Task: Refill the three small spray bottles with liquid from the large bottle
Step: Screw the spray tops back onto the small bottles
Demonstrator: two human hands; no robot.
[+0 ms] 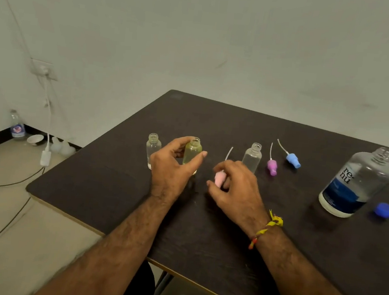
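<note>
Now the left hand (170,169) has its fingers (197,158) curled loosely around the yellowish small bottle (192,150), uncapped and upright on the dark worktop (227,235); the right hand (235,187) pinches a pink spray cap (219,177) just beside it; two clear small bottles (153,149) (252,157) flank them; purple (272,167) and blue (293,160) caps lie beyond; the large bottle (357,183) stands open far right, beside its blue lid (385,210).
</note>
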